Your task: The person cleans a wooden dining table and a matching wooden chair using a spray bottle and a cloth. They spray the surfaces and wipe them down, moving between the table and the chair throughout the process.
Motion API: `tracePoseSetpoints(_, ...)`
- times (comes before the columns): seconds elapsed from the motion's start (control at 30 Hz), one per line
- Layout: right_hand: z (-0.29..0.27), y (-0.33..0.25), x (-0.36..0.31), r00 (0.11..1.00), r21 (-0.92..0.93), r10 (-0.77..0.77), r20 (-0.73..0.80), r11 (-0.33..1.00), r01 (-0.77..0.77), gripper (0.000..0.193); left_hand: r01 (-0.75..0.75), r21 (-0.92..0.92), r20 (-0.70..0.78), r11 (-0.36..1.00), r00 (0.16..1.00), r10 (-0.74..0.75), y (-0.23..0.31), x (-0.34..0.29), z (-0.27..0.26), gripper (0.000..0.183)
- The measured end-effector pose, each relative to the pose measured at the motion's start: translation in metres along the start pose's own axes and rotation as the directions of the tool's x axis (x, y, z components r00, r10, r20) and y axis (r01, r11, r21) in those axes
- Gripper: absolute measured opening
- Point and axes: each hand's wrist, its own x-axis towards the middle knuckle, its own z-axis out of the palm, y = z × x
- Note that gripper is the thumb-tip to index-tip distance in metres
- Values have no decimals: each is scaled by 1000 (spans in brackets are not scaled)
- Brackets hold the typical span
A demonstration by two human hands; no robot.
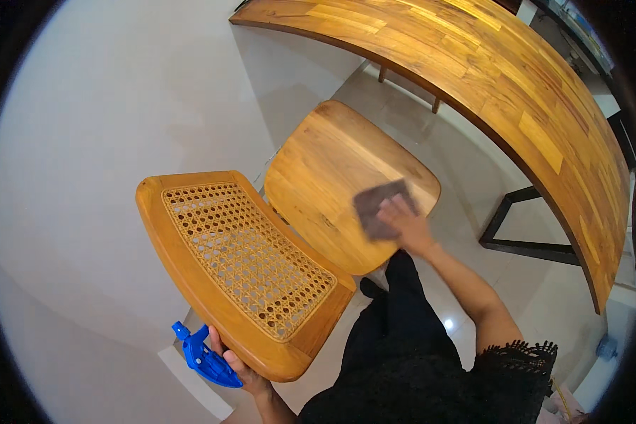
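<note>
A wooden chair's smooth seat lies in front of me, with its woven cane backrest nearer on the left. My right hand rests fingers outstretched on a dark brown cloth, pressing it against the right part of the seat; both are blurred by motion. At the backrest's lower left edge, my left hand is closed around a blue spray bottle, of which mainly the trigger head shows. Its fingers also lie by the backrest's wooden frame.
A curved wooden table with a black metal leg arches across the far right. White wall runs close along the left. Shiny pale floor tiles lie below. My legs in black stand just before the chair.
</note>
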Motion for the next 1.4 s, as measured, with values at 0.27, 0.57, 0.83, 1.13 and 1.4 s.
tracePoseSetpoints(0.27, -17, -43, 20, 987, 121, -26, 156, 993, 7, 77, -117, -124, 90, 985, 988, 129, -11, -3, 1, 54)
tracePoseSetpoints(0.57, 17, 23, 226, 990, -37, 141, 9, 989, -140, 63, -40, -30, -35, 999, 999, 39, -5, -11, -17, 54)
tracePoseSetpoints(0.83, 77, -106, 235, 928, 148, -373, 17, 918, 367, 54, 28, -5, -134, 1000, 991, -28, 8, -11, -2, 55)
tracePoseSetpoints(1.13, 40, 43, 215, 990, 134, -39, -135, 989, 57, 59, -35, -155, -64, 987, 998, 25, -5, -22, -4, 55)
tracePoseSetpoints(1.4, 18, -53, 56, 998, -55, -55, 40, 997, 57, 67, -75, -62, 51, 995, 996, 78, -6, -2, 2, 56)
